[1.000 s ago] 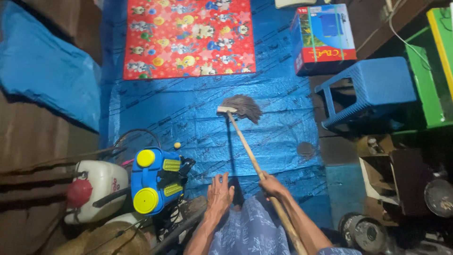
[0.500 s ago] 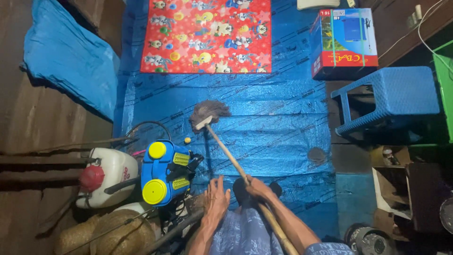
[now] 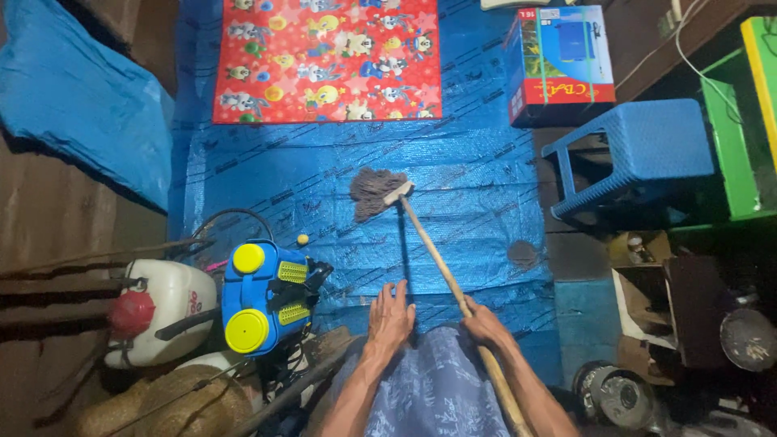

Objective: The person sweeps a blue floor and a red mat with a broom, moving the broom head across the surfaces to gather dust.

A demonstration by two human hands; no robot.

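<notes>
My right hand (image 3: 484, 324) grips the wooden handle of a mop (image 3: 429, 257), whose grey stringy head (image 3: 374, 192) rests on the blue tarp (image 3: 291, 174) covering the floor. My left hand (image 3: 390, 316) hovers with fingers spread just left of the handle, above my patterned blue garment (image 3: 425, 388), holding nothing. The handle runs diagonally from the mop head down to the bottom right past my right forearm.
A red cartoon-print mat (image 3: 328, 58) lies at the far end of the tarp. A blue and yellow sprayer tank (image 3: 263, 295) and a white tank (image 3: 158, 311) stand at left. A blue plastic stool (image 3: 639, 154), a cardboard box (image 3: 558, 65) and clutter crowd the right.
The mop head slid left across the tarp, then back toward the middle. My left hand stays open beside the handle; my right hand keeps its grip.
</notes>
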